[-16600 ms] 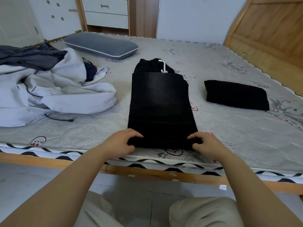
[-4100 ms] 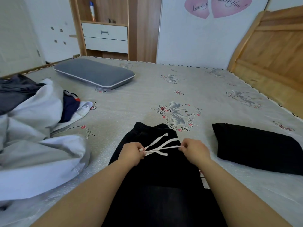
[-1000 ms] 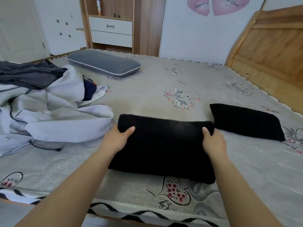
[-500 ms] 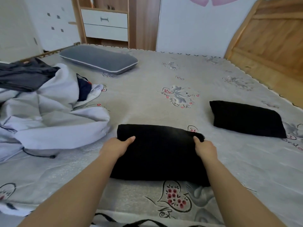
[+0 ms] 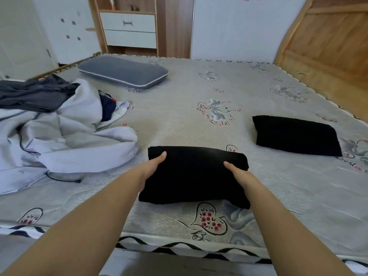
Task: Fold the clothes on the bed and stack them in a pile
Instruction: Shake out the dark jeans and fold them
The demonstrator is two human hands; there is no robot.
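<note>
Left hand & right hand clamp the folded black pants at both ends, thumbs on top. Soft, floppy, prob light, so support from underneath. Folded black pile sits right of the pants.

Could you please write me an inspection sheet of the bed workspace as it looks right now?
Surface: patterned mattress, wooden headboard at right.
Job's things: folded black trousers near the front edge; second folded black garment lies apart, to the right.
Clutter: unfolded pale clothes heap with a dark grey garment on top, at left; grey pillow at the back.
Grips: left hand and right hand each grip a side of the trousers, thumbs on top.
Cables: thin black cord beside the heap.
Surroundings: white drawers behind the bed.
</note>
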